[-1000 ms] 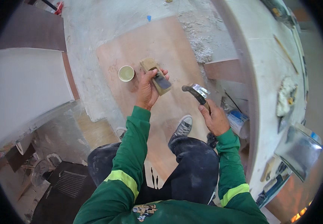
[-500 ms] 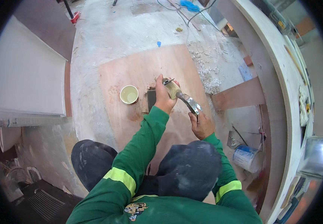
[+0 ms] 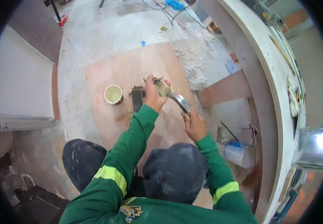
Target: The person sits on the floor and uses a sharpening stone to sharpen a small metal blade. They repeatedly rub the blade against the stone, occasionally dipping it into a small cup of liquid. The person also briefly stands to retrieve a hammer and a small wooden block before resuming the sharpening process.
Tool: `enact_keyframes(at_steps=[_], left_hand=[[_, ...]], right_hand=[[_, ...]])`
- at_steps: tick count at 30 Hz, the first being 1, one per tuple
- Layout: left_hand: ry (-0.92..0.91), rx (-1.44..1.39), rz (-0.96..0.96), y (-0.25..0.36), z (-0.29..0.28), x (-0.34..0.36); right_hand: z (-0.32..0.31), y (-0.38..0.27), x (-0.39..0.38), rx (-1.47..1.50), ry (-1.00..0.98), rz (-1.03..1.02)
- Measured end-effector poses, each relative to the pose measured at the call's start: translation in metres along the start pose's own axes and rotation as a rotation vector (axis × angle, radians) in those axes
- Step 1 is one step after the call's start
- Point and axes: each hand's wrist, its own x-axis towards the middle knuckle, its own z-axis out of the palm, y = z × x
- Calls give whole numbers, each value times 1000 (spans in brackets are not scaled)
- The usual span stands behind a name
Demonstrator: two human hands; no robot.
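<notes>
Right now, the person is crouching over a thin wooden board (image 3: 131, 59) that is lying on the whitish, dusty floor (image 3: 90, 48). The left hand (image 3: 153, 98) is closing around a small wooden plane (image 3: 163, 89), holding it up above the board, with the thumb lying along its side and a dark metal piece (image 3: 154, 80) sticking out near the thumb's tip. The right hand (image 3: 196, 126) is gripping a hammer (image 3: 181, 101), whose shiny curved metal head is pointing up toward the left and reaching the plane's near end; whether the two are actually touching is staying hard to tell. Both forearms are coming up from below in green sleeves with yellow bands, passing the person's dark-trousered knees (image 3: 174, 171).

On the board, just left of the plane, a dark grey rectangular block (image 3: 136, 100) is lying, with brown smears showing around it. Farther left, a round cup (image 3: 113, 88) is standing upright, holding pale liquid. White crumbly debris (image 3: 195, 76) is scattering across the floor beside the board's right edge. Farther right, a white and blue bucket (image 3: 240, 154) is lying on its side beneath a long pale bench (image 3: 268, 71), and a small blue scrap (image 3: 143, 43) is lying beyond the board's far edge.
</notes>
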Motion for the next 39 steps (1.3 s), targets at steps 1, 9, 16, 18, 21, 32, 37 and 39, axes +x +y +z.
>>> enact_keyframes(at_steps=[1, 9, 16, 18, 21, 32, 37, 39], left_hand=[[-70, -7, 19, 8, 6, 1], [-158, 31, 37, 0, 4, -21], [11, 13, -21, -14, -25, -6], [-50, 39, 29, -16, -20, 1], [-21, 100, 1, -28, -20, -18], [-72, 106, -24, -19, 3, -41], [-193, 209, 5, -19, 1, -39], [-294, 283, 39, -14, -14, -36]], right_hand=[[4, 2, -7, 41, 40, -13], [-9, -12, -50, 429, 473, -105], [23, 8, -42, 28, 98, -103], [32, 8, -40, 188, 199, -31], [17, 6, -46, 209, 319, -94], [37, 29, -60, -18, 231, -103], [56, 27, -77, 58, 325, 98], [58, 24, -79, 175, 277, 218]])
